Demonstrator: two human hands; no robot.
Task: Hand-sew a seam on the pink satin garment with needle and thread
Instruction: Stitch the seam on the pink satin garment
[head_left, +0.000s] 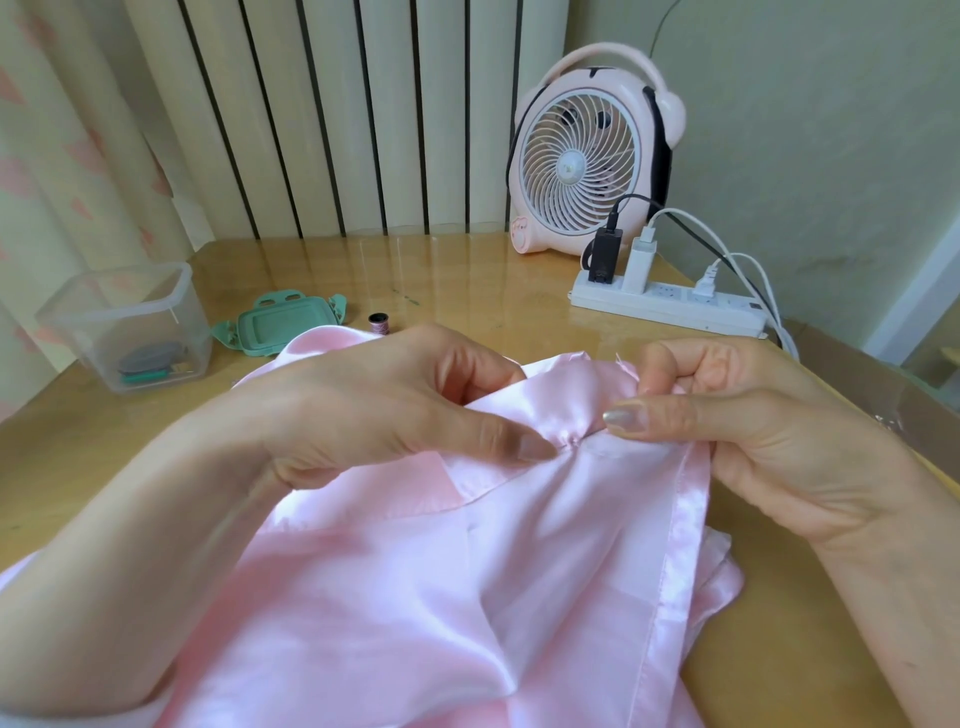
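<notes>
Your pink satin garment (467, 597) lies bunched on the surface (493, 291). Your left hand (395, 405) pinches its seam fold with curled fingers (511, 441), and your right hand (753, 431) grips the garment's edge just beside it. Beyond the garment sit a thread spool (378, 323) and a green lid (283, 329).

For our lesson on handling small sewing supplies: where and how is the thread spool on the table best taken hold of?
Pinch the thread spool across its round sides, coming down from above. It stands upright, hole up, so the sides are exposed; the green lid and pink garment lie close by, likely crowding a sideways approach.
</notes>
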